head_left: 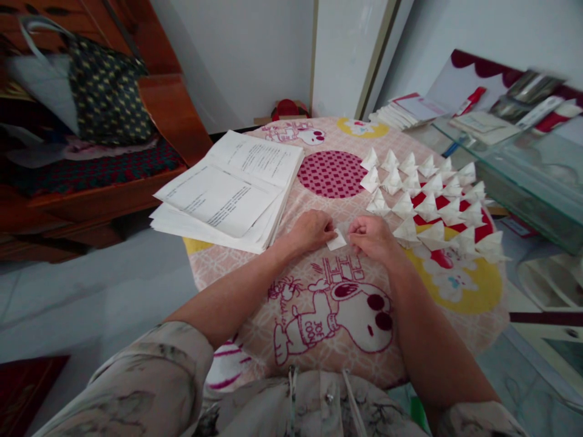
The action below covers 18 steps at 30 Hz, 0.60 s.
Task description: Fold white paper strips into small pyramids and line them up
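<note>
A small white piece of paper (337,239) lies on the cartoon-printed cloth (337,303) between my two hands. My left hand (312,230) is curled, its fingers pinching the paper's left edge. My right hand (372,236) is closed in a loose fist on the paper's right edge. Several folded white paper triangles (428,200) stand in rows on the cloth just right of my right hand.
A thick stack of printed sheets (232,191) lies at the table's left. A glass-topped table (537,170) with booklets, cans and papers stands at the right. A wooden bench (91,182) with a patterned bag (107,91) is at the left, above the pale floor.
</note>
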Available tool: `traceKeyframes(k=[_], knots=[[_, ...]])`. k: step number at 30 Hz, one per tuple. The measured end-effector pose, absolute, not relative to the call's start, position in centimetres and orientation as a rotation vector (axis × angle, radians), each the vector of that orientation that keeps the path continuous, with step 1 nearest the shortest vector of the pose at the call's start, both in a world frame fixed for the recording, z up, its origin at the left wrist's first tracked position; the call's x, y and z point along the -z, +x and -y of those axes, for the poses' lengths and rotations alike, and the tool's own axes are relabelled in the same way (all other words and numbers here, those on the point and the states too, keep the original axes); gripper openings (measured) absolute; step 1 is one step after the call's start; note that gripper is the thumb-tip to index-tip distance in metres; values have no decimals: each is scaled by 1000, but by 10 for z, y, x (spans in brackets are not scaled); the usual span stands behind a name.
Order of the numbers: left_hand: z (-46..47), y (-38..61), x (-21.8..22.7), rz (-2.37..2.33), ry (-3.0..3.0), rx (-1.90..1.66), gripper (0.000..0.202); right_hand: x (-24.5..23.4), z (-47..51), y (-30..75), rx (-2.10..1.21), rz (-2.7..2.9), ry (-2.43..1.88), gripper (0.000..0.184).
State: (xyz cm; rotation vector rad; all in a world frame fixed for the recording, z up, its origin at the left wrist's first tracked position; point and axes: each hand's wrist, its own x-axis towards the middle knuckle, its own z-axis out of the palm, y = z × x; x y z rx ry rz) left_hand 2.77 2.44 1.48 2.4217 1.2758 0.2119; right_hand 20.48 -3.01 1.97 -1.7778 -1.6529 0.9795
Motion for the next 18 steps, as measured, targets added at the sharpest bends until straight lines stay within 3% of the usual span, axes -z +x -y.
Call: traceKeyframes(k=[18], knots=[[-40, 1, -5, -1002, 2145, -464, 13, -15, 19, 181, -688, 1798, -1870, 10]])
